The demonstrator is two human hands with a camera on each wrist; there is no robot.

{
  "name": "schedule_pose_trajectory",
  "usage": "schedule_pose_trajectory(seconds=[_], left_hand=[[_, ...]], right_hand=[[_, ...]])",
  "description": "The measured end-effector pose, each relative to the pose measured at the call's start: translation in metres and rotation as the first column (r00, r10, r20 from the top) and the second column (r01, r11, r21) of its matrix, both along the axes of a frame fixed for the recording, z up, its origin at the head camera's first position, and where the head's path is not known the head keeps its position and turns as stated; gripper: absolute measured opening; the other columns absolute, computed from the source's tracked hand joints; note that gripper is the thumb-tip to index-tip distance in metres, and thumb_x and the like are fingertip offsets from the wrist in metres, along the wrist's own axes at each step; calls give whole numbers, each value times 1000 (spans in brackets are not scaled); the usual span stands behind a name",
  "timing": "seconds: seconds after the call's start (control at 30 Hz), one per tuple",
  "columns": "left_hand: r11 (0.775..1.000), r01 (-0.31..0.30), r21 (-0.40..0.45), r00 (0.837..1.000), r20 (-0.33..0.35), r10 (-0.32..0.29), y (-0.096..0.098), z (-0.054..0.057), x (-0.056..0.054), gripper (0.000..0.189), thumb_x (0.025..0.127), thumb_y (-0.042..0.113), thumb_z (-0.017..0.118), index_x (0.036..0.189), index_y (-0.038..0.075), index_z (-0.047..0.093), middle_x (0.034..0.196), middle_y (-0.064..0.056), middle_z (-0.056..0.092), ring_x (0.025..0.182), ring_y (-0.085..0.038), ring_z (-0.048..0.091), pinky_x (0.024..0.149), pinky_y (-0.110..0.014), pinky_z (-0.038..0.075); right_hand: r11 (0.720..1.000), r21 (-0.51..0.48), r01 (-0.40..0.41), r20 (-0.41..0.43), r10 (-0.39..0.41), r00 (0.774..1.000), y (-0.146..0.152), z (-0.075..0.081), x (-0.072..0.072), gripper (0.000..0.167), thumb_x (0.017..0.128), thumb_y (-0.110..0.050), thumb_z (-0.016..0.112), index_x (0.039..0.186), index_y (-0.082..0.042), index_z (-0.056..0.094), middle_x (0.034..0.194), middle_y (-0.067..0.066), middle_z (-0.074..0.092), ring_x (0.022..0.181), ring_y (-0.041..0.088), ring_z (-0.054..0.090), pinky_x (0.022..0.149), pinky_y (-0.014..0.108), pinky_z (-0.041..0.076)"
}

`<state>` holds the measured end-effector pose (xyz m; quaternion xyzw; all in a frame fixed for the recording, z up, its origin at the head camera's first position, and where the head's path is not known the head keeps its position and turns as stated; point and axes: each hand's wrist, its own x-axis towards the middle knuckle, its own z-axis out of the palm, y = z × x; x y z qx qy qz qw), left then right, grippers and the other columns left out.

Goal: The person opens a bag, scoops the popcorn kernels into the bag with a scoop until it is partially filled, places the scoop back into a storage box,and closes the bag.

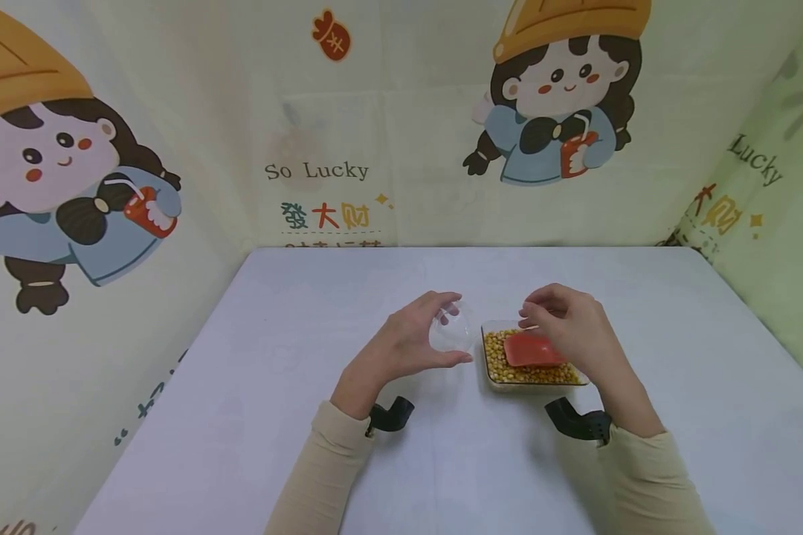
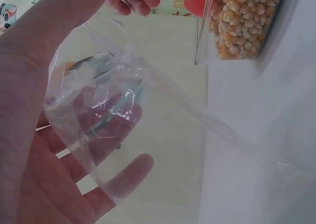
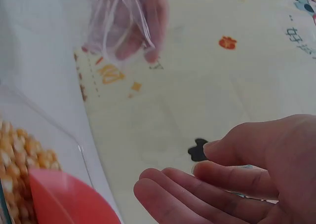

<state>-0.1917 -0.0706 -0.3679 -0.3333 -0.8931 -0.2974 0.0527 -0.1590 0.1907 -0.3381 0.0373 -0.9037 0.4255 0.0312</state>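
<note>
My left hand (image 1: 411, 338) holds a thin clear plastic bag (image 1: 451, 327), its thumb and fingers spread apart around it. In the left wrist view the bag (image 2: 113, 91) hangs crumpled, and several fingertips show through it. To the right stands a clear rectangular container (image 1: 487, 375) filled with yellow corn kernels (image 1: 522, 374). A red scoop (image 1: 529, 351) lies on the kernels, partly hidden by my right hand (image 1: 569, 319). That hand hovers above the container with loosely bent fingers and nothing between them; the right wrist view shows the scoop (image 3: 69, 199) below and beside it.
The container stands on a white tabletop (image 1: 274, 446). A printed cloth (image 1: 415, 126) hangs behind the table and along its sides. Black camera mounts sit on the left wrist (image 1: 391, 416) and the right wrist (image 1: 575, 421).
</note>
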Motion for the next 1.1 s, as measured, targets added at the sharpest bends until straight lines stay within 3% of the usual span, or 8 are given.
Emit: schedule_pose_trajectory(seconds=[0.17,0.4,0.53,0.67,0.77,0.9,1.0,1.1], left_hand=[[1000,5,-4,1000,15,-5,0,-1,0,83,76,47,83,144,18,46,123,4,61,108,-7,60,86,-29,54],[1000,8,-18,999,49,-7,1,-2,1,83,77,48,82,145,18,45,124,6,61,109,-8,59,86,-29,54],[1000,16,-8,999,42,-16,2,-4,2,82,77,46,83,144,19,46,124,5,62,108,-7,59,86,-28,53],[1000,18,-6,999,34,-18,2,-5,1,81,76,46,83,143,18,46,124,4,63,108,-7,59,86,-29,53],[1000,16,-18,999,43,-15,2,-4,1,81,77,47,82,144,19,45,125,3,62,108,-8,59,87,-30,54],[999,12,-30,999,53,-10,2,-3,2,82,77,48,82,144,19,45,126,2,62,109,-9,60,87,-31,54],[999,14,-33,999,48,-12,2,-2,1,81,77,47,82,144,20,45,126,2,63,109,-9,60,86,-31,54],[999,18,-36,999,48,-16,3,-3,1,81,78,47,82,145,19,45,125,2,63,109,-9,60,85,-31,54]], right_hand=[[999,-24,25,28,-25,999,19,-2,0,42,102,-40,51,124,-6,61,110,18,73,96,28,74,78,30,59],[994,-95,46,75,-39,996,39,-3,1,54,103,-45,44,134,-2,55,116,25,69,95,27,74,76,33,60],[994,-87,68,71,-62,996,52,-4,4,53,104,-44,44,133,-1,55,119,25,68,91,13,74,77,32,60],[994,-15,111,63,-110,992,66,-5,6,54,103,-47,43,134,-4,56,119,22,69,85,-8,67,86,44,55],[991,-2,131,57,-130,990,77,-7,6,54,103,-48,43,134,-5,56,120,20,69,84,-12,64,85,35,55],[990,-19,140,44,-139,989,90,-10,5,52,103,-45,45,132,-3,56,109,7,74,84,-10,67,72,11,51],[989,-38,146,47,-144,988,97,-13,3,50,103,-41,46,130,0,56,101,-3,74,82,-8,68,70,9,51],[988,-45,151,60,-148,987,99,-17,2,51,104,-39,47,129,4,55,105,7,73,81,-9,67,70,11,53]])
